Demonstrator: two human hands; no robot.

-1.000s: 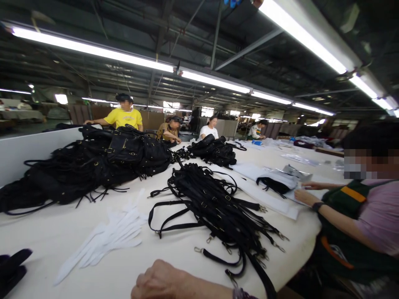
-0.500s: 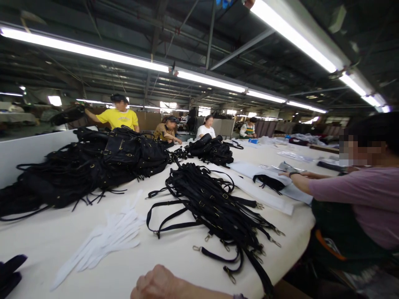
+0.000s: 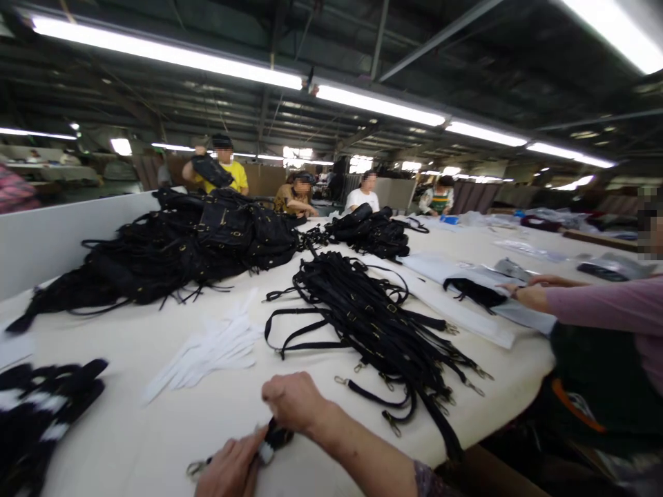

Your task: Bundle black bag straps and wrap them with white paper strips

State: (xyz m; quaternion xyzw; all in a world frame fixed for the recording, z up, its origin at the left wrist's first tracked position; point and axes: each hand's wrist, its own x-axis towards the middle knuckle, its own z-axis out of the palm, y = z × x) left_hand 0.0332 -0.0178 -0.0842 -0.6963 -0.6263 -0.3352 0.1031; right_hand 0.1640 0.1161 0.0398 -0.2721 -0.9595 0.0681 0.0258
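Two hands are down at the bottom edge, both on the same small black strap piece. My right hand is curled into a loose fist over the dark end of it, knuckles up, fingers wrapped around so you can't see much of what's inside. My left hand comes in from below with fingers pinched onto the lower end, right where a bit of white shows, and a small metal clasp pokes out past it toward the left. The strap lies low against the white table, close to the near edge.

Just beyond the right hand there's a big tangled pile of black straps with metal clips on the ends, some loose ones trailing toward the table edge. To the left of that lies a bunch of white gloves, fanned out flat. Far left at the edge is another black heap with white patches, a bit blurry. Farther back sits a huge mound of black bags.

On the right a co-worker in a pink sleeve reaches a hand onto some white wrapping. Several more people stand at the far end of the table.
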